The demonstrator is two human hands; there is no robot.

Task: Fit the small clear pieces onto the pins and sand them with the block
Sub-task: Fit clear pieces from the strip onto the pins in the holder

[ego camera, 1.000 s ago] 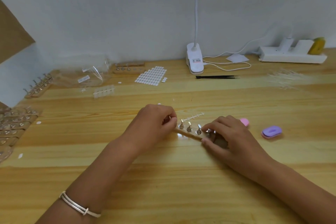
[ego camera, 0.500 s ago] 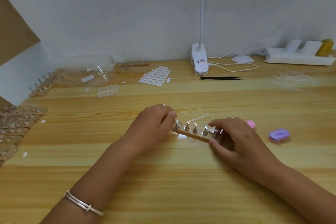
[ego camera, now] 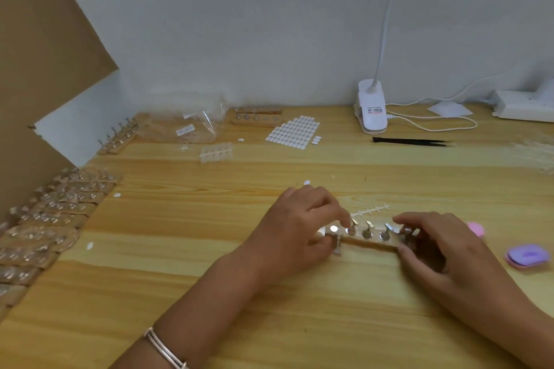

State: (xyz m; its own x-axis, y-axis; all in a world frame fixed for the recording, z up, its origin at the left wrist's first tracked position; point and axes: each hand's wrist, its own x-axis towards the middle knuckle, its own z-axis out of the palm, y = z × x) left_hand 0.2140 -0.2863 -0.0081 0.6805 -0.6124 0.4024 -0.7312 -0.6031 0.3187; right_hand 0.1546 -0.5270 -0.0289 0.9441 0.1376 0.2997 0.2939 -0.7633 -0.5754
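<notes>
- Your pin strip lies right of the table's centre, well in from the near edge, within reach of both hands.
- Your left hand curls round its left end, pinching it, likely to steady it.
- Your right hand pinches the right end, fingertips over the last of the pins.
- Whether clear pieces sit on them is too small to tell.
- The purple block lies untouched near the right edge.

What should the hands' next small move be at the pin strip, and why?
Probably set the loose pin pinched by the left hand onto the bare metal disc at the wooden strip left end: three pins stand upright beside it, and the right hand grips the other end.
</notes>
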